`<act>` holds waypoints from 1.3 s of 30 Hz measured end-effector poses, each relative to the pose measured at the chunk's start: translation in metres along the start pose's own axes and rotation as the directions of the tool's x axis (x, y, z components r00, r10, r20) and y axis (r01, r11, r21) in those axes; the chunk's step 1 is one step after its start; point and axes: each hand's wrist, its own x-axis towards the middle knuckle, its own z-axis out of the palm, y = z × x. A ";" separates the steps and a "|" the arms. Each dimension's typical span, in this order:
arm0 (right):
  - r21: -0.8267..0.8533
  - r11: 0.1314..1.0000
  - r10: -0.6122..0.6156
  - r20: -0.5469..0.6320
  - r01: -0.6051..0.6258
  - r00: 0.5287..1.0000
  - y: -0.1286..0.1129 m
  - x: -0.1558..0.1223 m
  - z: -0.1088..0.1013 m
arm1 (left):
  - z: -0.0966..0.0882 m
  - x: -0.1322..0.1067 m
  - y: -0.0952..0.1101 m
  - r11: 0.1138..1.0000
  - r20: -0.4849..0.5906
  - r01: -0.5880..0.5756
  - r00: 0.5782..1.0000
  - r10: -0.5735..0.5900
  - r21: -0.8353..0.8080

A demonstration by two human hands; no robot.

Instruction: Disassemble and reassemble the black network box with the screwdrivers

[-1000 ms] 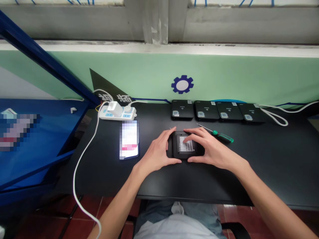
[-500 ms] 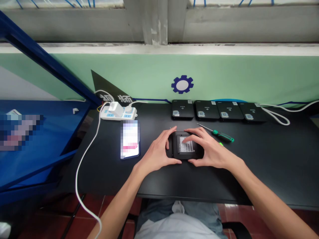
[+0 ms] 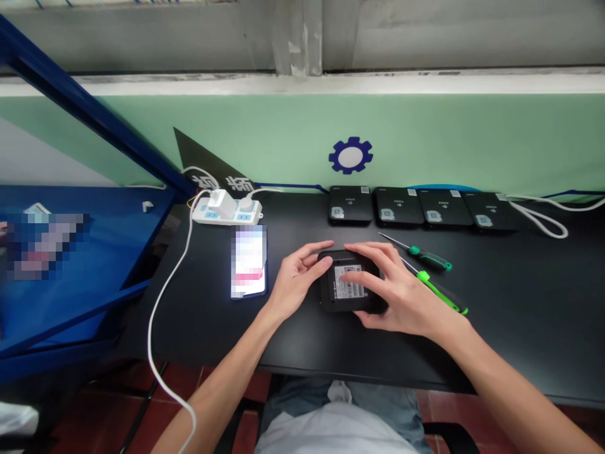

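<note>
Over the black tabletop (image 3: 293,343), my right hand (image 3: 409,293) holds a squarish black plastic box (image 3: 331,293).
Its fingers (image 3: 373,252) clamp opposite edges, probably for steadiness; my left hand (image 3: 293,282) rests its thumb on one corner, other fingers' grip unclear, leaving the white paper label (image 3: 350,291) mostly uncovered.

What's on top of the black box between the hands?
A white label, partly covered by the right hand; print beneath its finger can't be seen. The left thumb is there too.

Black box (image 3: 350,294), label side up, perhaps tilted
</note>
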 end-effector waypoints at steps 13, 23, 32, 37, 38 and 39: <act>0.001 1.000 -0.013 -0.008 0.013 1.000 0.002 -0.002 0.004 | 0.002 -0.001 0.004 0.996 -0.010 0.063 0.998 -0.064 -0.058; -0.022 0.998 -0.053 -0.042 0.053 0.998 0.004 -0.005 0.011 | -0.002 -0.002 0.001 0.995 0.041 0.053 0.998 -0.050 -0.079; 0.049 0.998 -0.033 0.010 0.033 0.999 0.009 -0.009 0.011 | -0.001 -0.002 -0.001 0.993 0.021 0.056 0.998 -0.054 -0.103; 0.480 0.810 0.442 -0.125 -0.336 0.888 0.006 -0.004 0.014 | 0.001 -0.003 -0.004 0.989 -0.023 0.056 0.998 -0.060 -0.135; 0.578 0.708 0.563 -0.113 -0.407 0.819 0.007 -0.002 0.014 | 0.001 -0.003 -0.005 0.988 -0.022 0.056 0.998 -0.060 -0.142; 0.642 0.618 0.645 -0.084 -0.453 0.760 0.007 -0.001 0.015 | 0.001 -0.003 -0.005 0.987 -0.018 0.057 0.998 -0.060 -0.148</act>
